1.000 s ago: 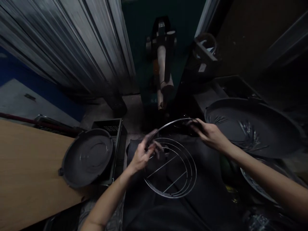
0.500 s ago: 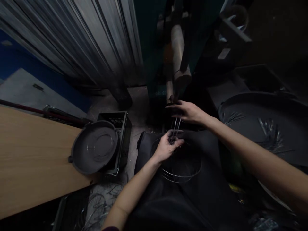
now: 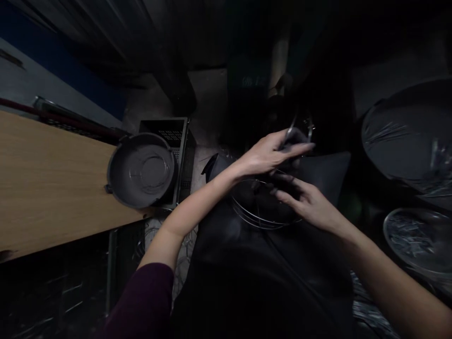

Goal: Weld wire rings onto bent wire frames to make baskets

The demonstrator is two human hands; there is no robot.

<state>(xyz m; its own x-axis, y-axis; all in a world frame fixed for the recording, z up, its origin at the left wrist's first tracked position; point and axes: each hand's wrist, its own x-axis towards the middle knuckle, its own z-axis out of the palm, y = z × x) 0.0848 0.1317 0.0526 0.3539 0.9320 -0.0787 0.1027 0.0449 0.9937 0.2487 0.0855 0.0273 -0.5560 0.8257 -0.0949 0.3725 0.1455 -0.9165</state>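
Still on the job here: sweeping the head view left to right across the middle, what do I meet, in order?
Wooden board → round black tub → round wire frame → right hand → metal bowl of small metal pieces.

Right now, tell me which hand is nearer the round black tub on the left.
Left. The left hand is right of the tub and slightly higher in view; the right hand is farther right and lower.

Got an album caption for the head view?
Left hand and right hand close together at a wire frame, dark tub at left.
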